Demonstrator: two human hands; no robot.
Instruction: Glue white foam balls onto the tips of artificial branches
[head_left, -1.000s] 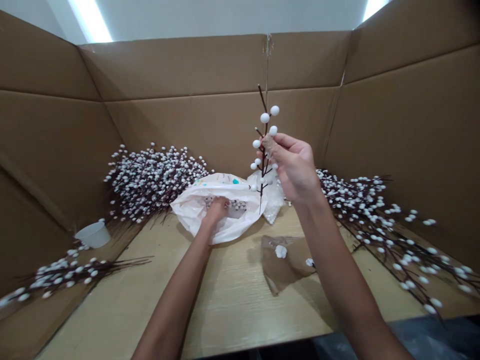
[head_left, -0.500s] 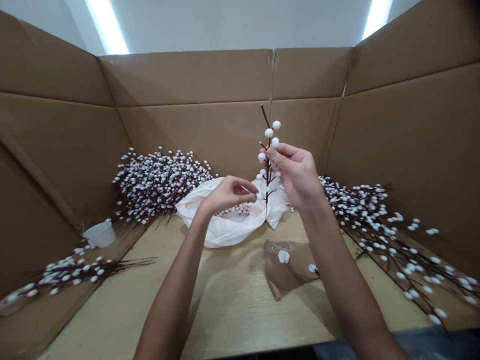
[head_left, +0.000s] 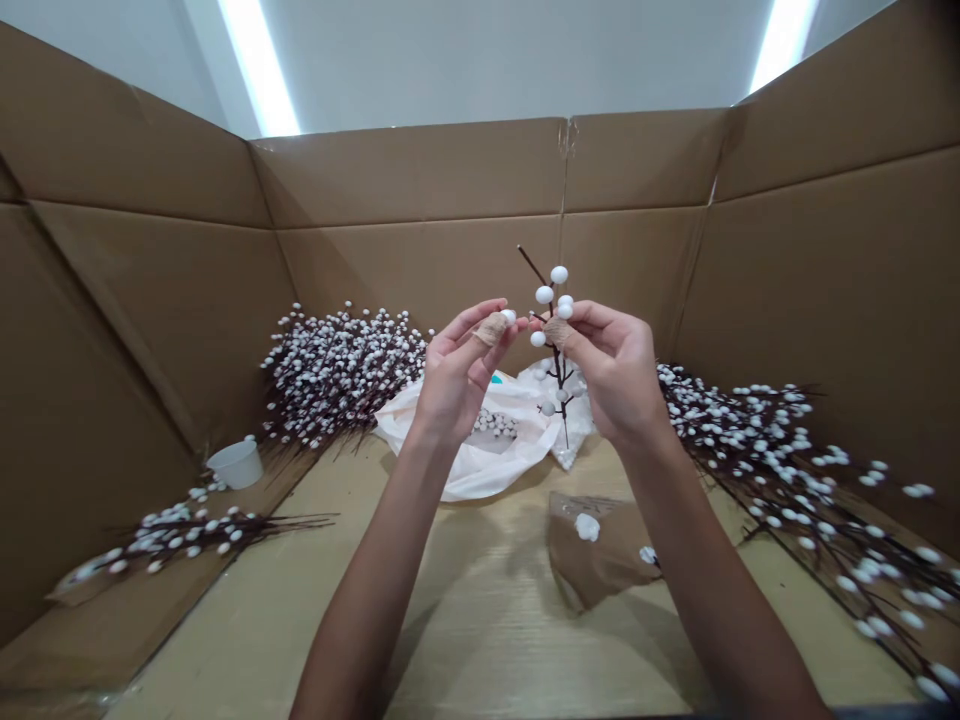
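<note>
My right hand (head_left: 619, 365) pinches a brown artificial berry stem (head_left: 556, 375) and holds it upright over the table. White round berries sit along the stem, and its bare tip leans to the left. Close beside it, my left hand (head_left: 461, 365) is closed on a single white berry (head_left: 508, 317) between thumb and fingertips. The berry is a short way left of the stem, apart from it. Tan tape wraps both thumbs. Below the hands lies an open white plastic bag (head_left: 480, 485) with loose white berries (head_left: 495, 424) inside.
Berry stems are heaped at back left (head_left: 337, 375) and along the right (head_left: 780, 450). A smaller bunch (head_left: 195, 530) and a white cup (head_left: 235, 464) are at left. Brown paper (head_left: 600, 565) with white blobs lies in front. Cardboard walls (head_left: 420, 170) surround the table (head_left: 480, 610).
My left hand has risen from low beside the stem and turned, now showing a white berry at its fingertips. The right hand still holds the stem. The view has shifted slightly.
</note>
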